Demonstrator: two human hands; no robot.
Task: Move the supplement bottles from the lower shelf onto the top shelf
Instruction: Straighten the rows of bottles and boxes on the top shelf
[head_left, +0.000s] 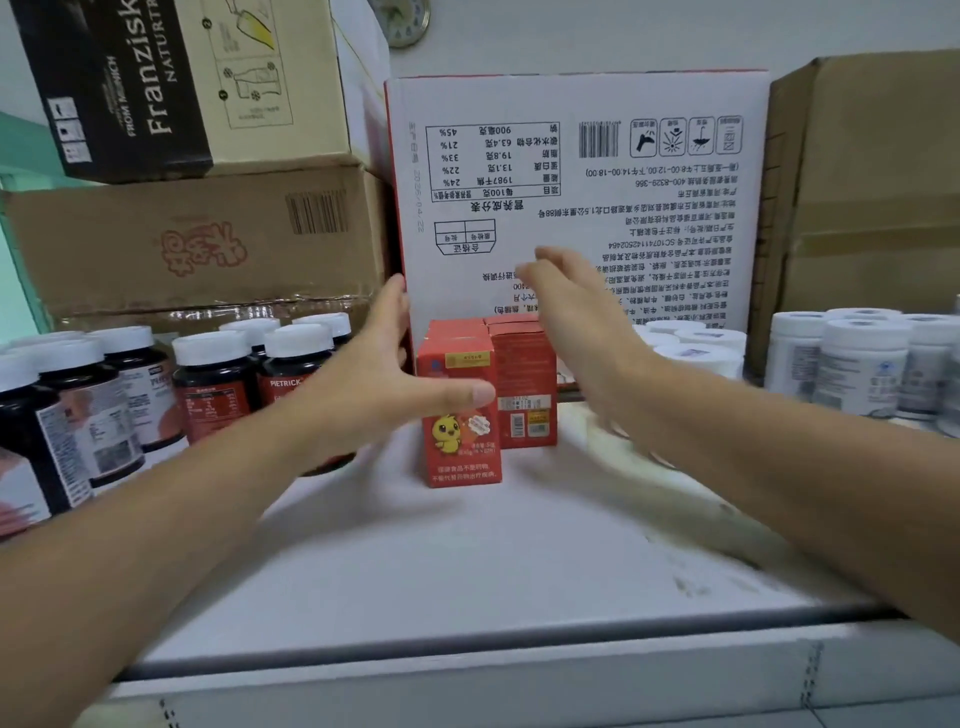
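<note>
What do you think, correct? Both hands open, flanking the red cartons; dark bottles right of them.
No: head view shows the dark bottles left of the red cartons. The left hand and right hand are open, flanking them.

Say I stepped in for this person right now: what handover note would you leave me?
The left hand is open and empty, left of the red boxes; the right hand, blurred, is open and empty on their right.
On the shelf, dark white-capped bottles stand left, white bottles right, a white carton behind.
Done: cannot tell which bottles were moved up.
Left: the lower shelf is out of view; check it for remaining bottles.
</note>
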